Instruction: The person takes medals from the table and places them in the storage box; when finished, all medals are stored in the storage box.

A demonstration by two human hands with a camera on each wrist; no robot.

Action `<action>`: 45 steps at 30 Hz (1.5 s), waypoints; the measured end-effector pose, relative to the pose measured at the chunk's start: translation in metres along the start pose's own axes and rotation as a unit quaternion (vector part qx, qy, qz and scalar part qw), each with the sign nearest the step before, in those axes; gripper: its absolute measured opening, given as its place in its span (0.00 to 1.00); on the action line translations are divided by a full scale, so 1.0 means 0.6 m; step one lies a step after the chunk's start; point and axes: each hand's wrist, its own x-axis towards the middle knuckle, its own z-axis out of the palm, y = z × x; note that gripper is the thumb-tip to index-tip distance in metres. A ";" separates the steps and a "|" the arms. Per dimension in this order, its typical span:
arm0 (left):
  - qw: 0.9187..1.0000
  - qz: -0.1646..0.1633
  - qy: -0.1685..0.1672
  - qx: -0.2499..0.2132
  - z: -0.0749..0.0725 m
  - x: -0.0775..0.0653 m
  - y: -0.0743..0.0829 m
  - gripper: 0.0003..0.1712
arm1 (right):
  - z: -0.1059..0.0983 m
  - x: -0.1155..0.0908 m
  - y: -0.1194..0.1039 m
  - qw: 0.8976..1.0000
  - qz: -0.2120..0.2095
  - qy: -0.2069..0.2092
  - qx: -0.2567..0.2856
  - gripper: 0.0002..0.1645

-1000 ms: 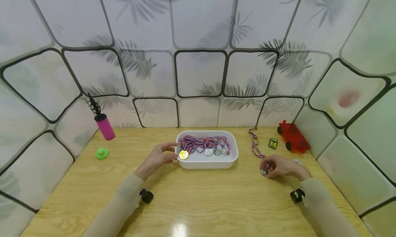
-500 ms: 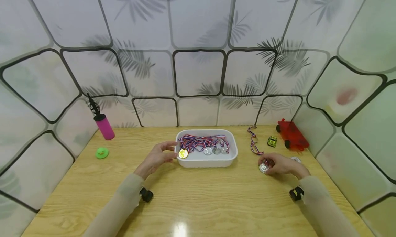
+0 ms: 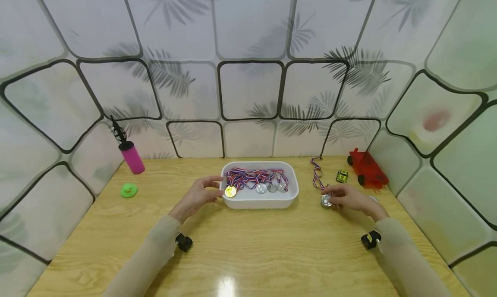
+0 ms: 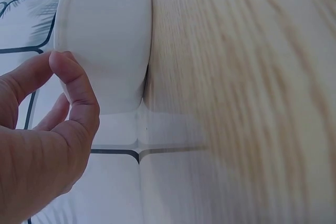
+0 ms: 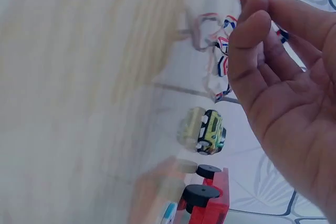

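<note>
A white plastic tub [image 3: 260, 204] stands in the middle of the table, with ribboned medals inside. A gold medal [image 3: 231, 191] lies at its left end and several silver medals [image 3: 261, 188] lie toward the right. My left hand [image 3: 196, 199] holds the tub's left rim, thumb and finger meeting at the edge in the left wrist view. Off to the tub's right, my right hand [image 3: 352, 200] pinches a silver medal [image 3: 325, 200]. Its striped ribbon [image 3: 316, 174] trails back along the table. In the right wrist view the hand mostly hides that medal.
Behind the right hand are a small yellow toy car [image 3: 342, 176] and a red toy vehicle [image 3: 368, 170]. Another silver disc [image 3: 373, 198] shows partly behind that hand. At left are a green duck toy [image 3: 129, 190] and a pink hand pump [image 3: 132, 158]. A patterned curtain borders the table.
My right hand has moved the silver medal slightly back and left, away from the table's front. The left hand stays at the tub.
</note>
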 end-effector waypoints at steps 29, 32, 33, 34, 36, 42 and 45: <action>1.000 0.011 0.003 -0.001 0.002 -0.005 0.003 0.33 | 0.010 0.038 -0.066 0.986 -0.065 0.106 0.107 0.29; 1.000 0.010 0.005 -0.001 0.002 -0.003 0.004 0.34 | 0.010 0.041 -0.073 0.985 -0.069 0.103 0.118 0.30; 1.000 0.009 0.005 -0.002 0.002 -0.003 0.004 0.34 | 0.010 0.041 -0.075 0.984 -0.071 0.102 0.124 0.30; 1.000 0.007 0.006 -0.001 0.002 -0.003 0.004 0.34 | 0.010 0.042 -0.078 0.983 -0.074 0.101 0.133 0.31; 1.000 0.006 0.006 0.001 0.001 -0.003 0.004 0.33 | 0.009 0.043 -0.084 0.980 -0.083 0.100 0.154 0.31; 1.000 0.006 0.003 0.011 0.001 -0.005 0.005 0.32 | 0.000 0.045 -0.103 0.966 -0.104 0.110 0.207 0.34; 1.000 0.004 0.004 0.015 0.001 -0.006 0.005 0.32 | -0.010 0.043 -0.121 0.964 -0.108 0.123 0.211 0.36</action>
